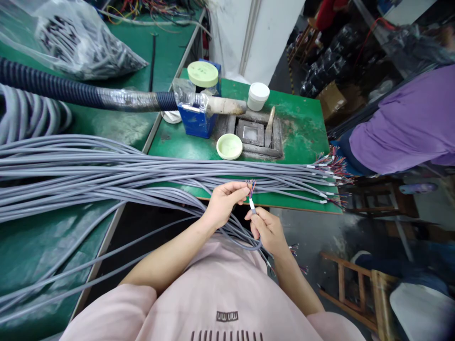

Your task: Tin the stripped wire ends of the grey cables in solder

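In front of my chest, my right hand point(267, 228) grips a grey cable point(253, 211) just below its white wrapped end. Thin coloured wires point(251, 187) fan upward out of that end. My left hand point(227, 201) pinches at these wires from the left, thumb against forefinger. Beyond both hands a thick bundle of grey cables point(177, 166) runs across the green bench point(302, 118). Its stripped, many-coloured wire ends point(334, 166) lie by the right edge. More cables hang under my hands, near my lap.
Past the bundle sit a small square pot point(250, 133) set in a stained frame, a pale green dish point(229, 147), a white tub point(258, 96) and a blue box point(197, 121). A black hose point(135, 99) reaches over from the left. At right are a person in purple point(408, 118) and a wooden stool point(355, 289).
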`<state>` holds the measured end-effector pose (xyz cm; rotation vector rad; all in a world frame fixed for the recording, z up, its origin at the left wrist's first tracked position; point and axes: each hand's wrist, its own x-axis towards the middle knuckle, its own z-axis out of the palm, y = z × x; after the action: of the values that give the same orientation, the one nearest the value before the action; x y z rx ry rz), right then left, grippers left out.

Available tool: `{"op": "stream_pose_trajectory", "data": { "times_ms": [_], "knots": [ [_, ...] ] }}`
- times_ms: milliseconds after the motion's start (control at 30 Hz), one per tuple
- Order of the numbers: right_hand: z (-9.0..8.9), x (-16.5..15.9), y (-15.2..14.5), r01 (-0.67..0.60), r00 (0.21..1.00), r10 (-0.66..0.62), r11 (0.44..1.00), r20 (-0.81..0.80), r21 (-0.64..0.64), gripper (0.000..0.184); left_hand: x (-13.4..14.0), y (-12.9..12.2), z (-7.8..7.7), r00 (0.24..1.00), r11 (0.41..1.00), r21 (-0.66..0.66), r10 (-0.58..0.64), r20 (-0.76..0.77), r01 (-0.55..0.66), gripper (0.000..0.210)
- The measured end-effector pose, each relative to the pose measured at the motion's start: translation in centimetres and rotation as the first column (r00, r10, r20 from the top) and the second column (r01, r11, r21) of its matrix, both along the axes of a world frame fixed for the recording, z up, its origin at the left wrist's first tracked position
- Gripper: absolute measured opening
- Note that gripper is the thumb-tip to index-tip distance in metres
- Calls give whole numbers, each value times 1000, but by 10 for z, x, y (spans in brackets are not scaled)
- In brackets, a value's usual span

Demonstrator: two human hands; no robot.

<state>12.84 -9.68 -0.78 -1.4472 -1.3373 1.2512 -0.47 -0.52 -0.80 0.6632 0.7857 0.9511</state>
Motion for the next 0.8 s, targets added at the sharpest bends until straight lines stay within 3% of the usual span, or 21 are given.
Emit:
{"op": "stream_pose_trajectory", "data": {
  "times_ms": [400, 800],
  "knots": [
    [-1, 2, -1, -11, 1000, 11, 1000, -8, 2, 24, -2, 3, 3, 1000, 1000, -5, -14, -4, 14, 22],
    [3, 1, 2, 0, 1000, 0, 1000, -3, -29, 28, -5, 6, 7, 999, 992, 123, -5, -53, 12, 22]
  ]
}}
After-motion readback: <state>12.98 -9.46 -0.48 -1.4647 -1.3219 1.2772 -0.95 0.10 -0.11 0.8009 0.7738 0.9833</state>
